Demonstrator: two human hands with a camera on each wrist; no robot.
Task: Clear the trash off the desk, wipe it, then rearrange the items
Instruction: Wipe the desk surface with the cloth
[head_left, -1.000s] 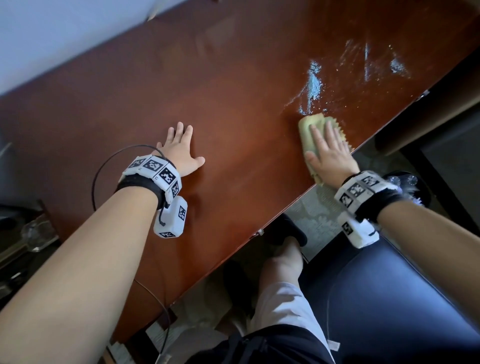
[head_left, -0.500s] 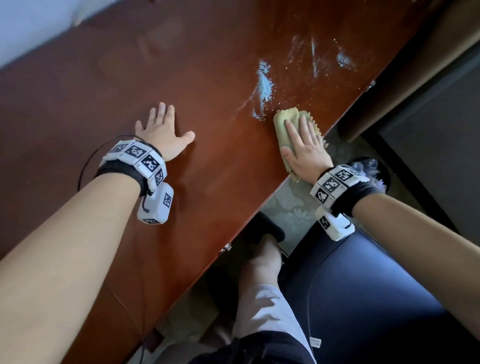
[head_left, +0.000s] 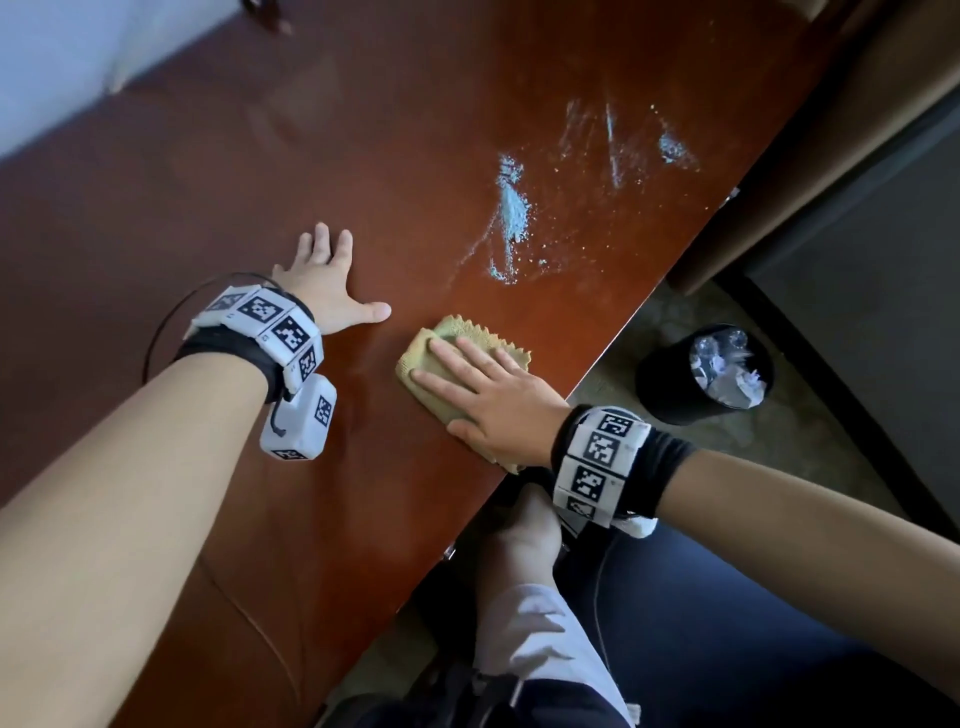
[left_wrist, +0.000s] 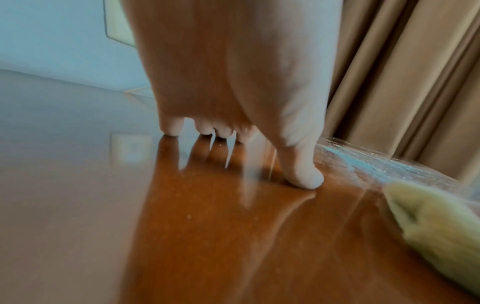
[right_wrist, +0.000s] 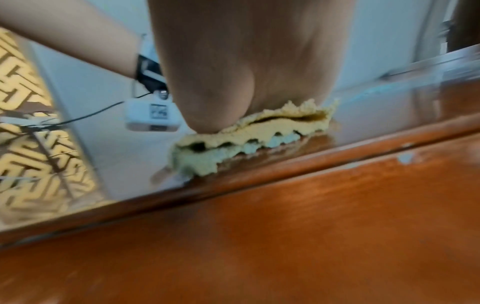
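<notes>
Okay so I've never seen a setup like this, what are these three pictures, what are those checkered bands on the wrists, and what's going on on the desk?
No machine here: a person wears three cameras. The big picture comes from the head camera, looking down; the other two come from cameras strapped at each wrist, looking along the fingers. The checkered bands are part of that wrist gear.

The left hand lies flat on the brown desk, fingers spread. The right hand presses a folded yellow-green cloth flat against the desk near its front edge. Neither hand grips anything.

Beyond the cloth, pale blue powdery smears remain on the wood. On the floor stands a black bin holding crumpled trash.
</notes>
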